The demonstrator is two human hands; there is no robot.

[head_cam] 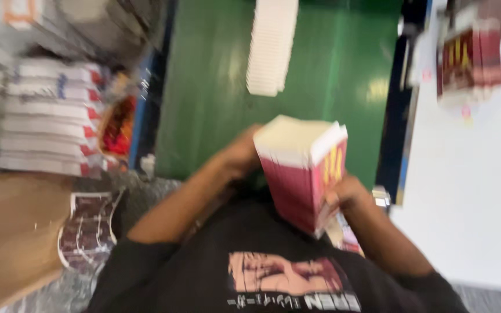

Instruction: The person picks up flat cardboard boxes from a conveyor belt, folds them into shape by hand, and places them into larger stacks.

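Between our hands sits the carton stack [297,168]: left hand [242,153] grips at nine o'clock, right hand [343,194] closed at four.

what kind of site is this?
Probably a packaging or print-finishing workshop: both hands hold a stack of flat red cartons, a white stack lies on a green belt, and bundles are piled at left.

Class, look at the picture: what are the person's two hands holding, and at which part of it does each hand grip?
A stack of flat red cartons. The right hand grips its lower right edge; the left hand is at its left side, where blur hides the exact grip.
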